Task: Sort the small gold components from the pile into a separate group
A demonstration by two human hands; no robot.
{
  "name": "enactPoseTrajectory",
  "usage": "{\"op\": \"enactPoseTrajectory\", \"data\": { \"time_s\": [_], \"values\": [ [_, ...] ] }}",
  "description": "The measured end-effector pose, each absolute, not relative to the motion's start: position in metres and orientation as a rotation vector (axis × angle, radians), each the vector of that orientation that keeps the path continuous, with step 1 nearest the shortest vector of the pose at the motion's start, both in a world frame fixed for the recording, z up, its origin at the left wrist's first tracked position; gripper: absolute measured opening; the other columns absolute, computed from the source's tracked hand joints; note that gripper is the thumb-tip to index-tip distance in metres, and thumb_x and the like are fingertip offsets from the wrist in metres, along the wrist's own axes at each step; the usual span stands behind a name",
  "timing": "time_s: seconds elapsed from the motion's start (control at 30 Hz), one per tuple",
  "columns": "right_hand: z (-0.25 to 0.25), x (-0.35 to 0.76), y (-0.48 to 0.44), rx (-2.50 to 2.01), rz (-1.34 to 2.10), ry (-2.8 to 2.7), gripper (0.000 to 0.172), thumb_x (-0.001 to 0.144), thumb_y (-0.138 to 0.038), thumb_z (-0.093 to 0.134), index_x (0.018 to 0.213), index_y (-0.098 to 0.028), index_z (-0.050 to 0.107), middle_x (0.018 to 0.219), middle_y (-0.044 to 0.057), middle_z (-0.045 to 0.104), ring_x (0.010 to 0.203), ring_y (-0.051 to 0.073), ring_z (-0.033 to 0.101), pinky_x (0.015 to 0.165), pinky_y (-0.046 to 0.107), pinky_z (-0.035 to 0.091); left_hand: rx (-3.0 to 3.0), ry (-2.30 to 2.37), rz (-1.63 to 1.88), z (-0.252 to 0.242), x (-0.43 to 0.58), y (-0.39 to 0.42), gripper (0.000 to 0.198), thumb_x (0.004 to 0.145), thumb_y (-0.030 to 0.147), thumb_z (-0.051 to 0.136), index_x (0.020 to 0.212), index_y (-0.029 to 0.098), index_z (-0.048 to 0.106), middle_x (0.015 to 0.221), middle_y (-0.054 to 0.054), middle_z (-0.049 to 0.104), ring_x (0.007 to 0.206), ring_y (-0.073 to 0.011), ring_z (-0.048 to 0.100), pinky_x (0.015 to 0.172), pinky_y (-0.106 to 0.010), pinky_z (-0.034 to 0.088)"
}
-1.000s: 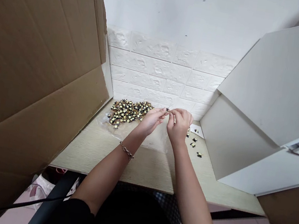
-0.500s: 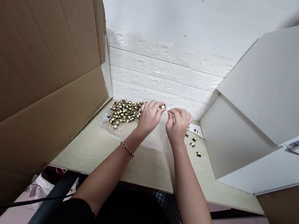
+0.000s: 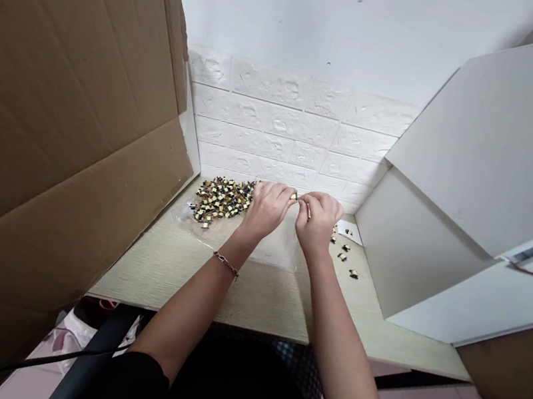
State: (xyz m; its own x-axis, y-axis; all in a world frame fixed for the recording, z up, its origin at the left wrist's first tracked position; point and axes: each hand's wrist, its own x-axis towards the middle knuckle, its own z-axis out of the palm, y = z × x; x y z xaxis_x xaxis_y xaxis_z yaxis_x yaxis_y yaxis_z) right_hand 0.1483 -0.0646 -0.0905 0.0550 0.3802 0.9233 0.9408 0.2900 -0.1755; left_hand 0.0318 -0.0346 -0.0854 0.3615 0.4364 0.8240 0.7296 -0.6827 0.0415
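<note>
Between thumb and fingertips my left hand [image 3: 269,210] pinches a small yellow-and-black transformer [image 3: 294,196], of the wound electronic kind. Close against its right side is my right hand [image 3: 316,219], the fingertips pressed together; what they grip is too small to make out. A bit of yellow and black shows by the right hand's curled fingers. To the left of my hands lies a pile of the same transformers [image 3: 220,200] with brownish wires, on a clear plastic bag [image 3: 273,251]. Several loose transformers [image 3: 354,274] are scattered to the right of my right hand.
A small white card [image 3: 351,232] with dark bits on it lies at the back right of the table [image 3: 261,300]. Tall cardboard [image 3: 74,101] walls the left side, a white cabinet [image 3: 483,173] the right. White brick-pattern wall [image 3: 279,117] stands behind.
My left hand has turned slightly and moved a little down and right, bringing its transformer up to my right fingertips. My right hand has stayed nearly in place.
</note>
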Motion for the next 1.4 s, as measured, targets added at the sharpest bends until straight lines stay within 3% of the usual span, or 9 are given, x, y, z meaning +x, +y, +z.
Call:
{"op": "enactPoseTrajectory", "data": {
  "time_s": [0.33,0.47,0.67,0.83,1.0,1.2,1.4],
  "values": [
    [-0.090,0.155,-0.061,-1.351,-0.681,-1.470,0.013,0.078,-0.025,0.048,0.074,-0.022,0.060,0.080,0.000,0.059,0.083,0.016,0.049,0.081,0.034,0.025,-2.471,-0.921,-1.226,-0.084,0.034,-0.034,0.023,0.084,0.029,0.039,0.097,0.018,0.055,0.091,-0.004,0.059,0.088,-0.0176,0.048,0.082,-0.031,0.032],
    [-0.090,0.155,-0.062,-1.330,-0.689,-1.404,0.012,0.077,-0.026,0.050,0.074,-0.023,0.061,0.077,0.000,0.058,0.081,0.015,0.049,0.079,0.033,0.026,-2.602,-0.967,-1.535,-0.083,0.037,-0.033,0.019,0.080,0.026,0.046,0.092,0.016,0.059,0.091,-0.004,0.061,0.088,-0.0157,0.050,0.082,-0.028,0.035],
    [-0.089,0.154,-0.063,-1.224,-0.782,-1.353,0.011,0.076,-0.027,0.053,0.074,-0.023,0.063,0.074,0.000,0.059,0.077,0.014,0.050,0.077,0.032,0.028,-2.825,-1.143,-2.073,-0.084,0.044,-0.030,0.019,0.075,0.024,0.052,0.086,0.013,0.063,0.084,-0.006,0.063,0.072,-0.0125,0.052,0.070,-0.024,0.040],
    [-0.090,0.152,-0.062,-1.155,-0.873,-1.317,0.010,0.075,-0.027,0.054,0.074,-0.024,0.064,0.077,0.000,0.060,0.077,0.013,0.051,0.077,0.032,0.030,-3.056,-1.032,-2.513,-0.081,0.046,-0.029,0.017,0.072,0.023,0.053,0.079,0.012,0.064,0.077,-0.004,0.063,0.077,-0.0124,0.055,0.073,-0.023,0.040],
    [-0.090,0.149,-0.063,-1.129,-0.899,-1.313,0.008,0.074,-0.026,0.055,0.073,-0.024,0.064,0.077,0.000,0.061,0.076,0.012,0.051,0.076,0.031,0.031,-3.146,-0.895,-2.702,-0.080,0.045,-0.030,0.020,0.070,0.030,0.058,0.076,0.012,0.064,0.071,-0.003,0.061,0.074,-0.0113,0.053,0.073,-0.023,0.038],
    [-0.089,0.148,-0.064,-1.098,-0.863,-1.309,0.008,0.074,-0.025,0.056,0.073,-0.023,0.064,0.075,0.001,0.060,0.076,0.013,0.051,0.074,0.031,0.033,-3.282,-0.858,-2.872,-0.085,0.046,-0.027,0.023,0.069,0.035,0.059,0.074,0.012,0.062,0.062,0.002,0.051,0.054,-0.0042,0.039,0.054,-0.018,0.030],
    [-0.090,0.148,-0.063,-1.062,-0.733,-1.351,0.010,0.075,-0.023,0.054,0.077,-0.022,0.064,0.076,0.002,0.059,0.077,0.012,0.051,0.075,0.030,0.038,-3.349,-0.706,-3.158,-0.086,0.047,-0.030,0.020,0.068,0.030,0.062,0.069,0.011,0.058,0.064,0.002,0.049,0.054,-0.0027,0.038,0.055,-0.017,0.031]
  ]
}}
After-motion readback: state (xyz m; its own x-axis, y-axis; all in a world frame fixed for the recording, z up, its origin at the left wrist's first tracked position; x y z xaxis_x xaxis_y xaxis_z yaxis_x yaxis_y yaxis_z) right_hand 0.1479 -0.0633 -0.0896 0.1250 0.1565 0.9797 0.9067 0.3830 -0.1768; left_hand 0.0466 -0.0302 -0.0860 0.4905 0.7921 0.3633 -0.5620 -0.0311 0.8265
